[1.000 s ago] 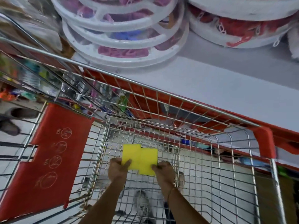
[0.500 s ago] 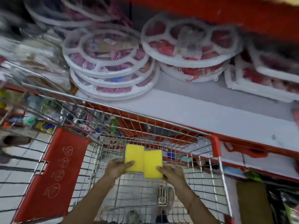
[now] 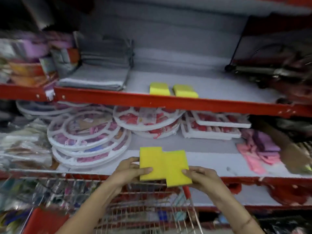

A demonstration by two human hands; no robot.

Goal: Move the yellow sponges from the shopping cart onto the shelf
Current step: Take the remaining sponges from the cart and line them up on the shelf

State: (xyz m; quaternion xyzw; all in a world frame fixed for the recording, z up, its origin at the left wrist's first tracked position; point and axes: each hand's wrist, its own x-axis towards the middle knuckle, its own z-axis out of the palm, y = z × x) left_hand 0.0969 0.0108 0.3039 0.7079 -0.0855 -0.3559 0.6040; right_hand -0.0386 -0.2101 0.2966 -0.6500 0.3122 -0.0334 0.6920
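Two yellow sponges are held side by side above the wire shopping cart (image 3: 148, 198). My left hand (image 3: 130, 173) grips the left sponge (image 3: 150, 162) and my right hand (image 3: 200, 178) grips the right sponge (image 3: 177, 168), which sits slightly lower. Both are level with the lower shelf's front. On the upper shelf (image 3: 219, 88), near its red front rail, lie two more yellow sponges: one (image 3: 159, 88) on the left, one (image 3: 184, 90) on the right.
Folded grey cloths (image 3: 98, 76) lie left of the shelved sponges and a dark wire rack (image 3: 270, 65) stands at the right. The lower shelf holds stacked white round hangers (image 3: 87, 137), rectangular white packs (image 3: 216, 127) and pink cloths (image 3: 258, 154).
Both hands lifted the two sponges out of the cart basket and up in front of the shelves. My view tilted up, so the upper shelf with two sponges now shows.
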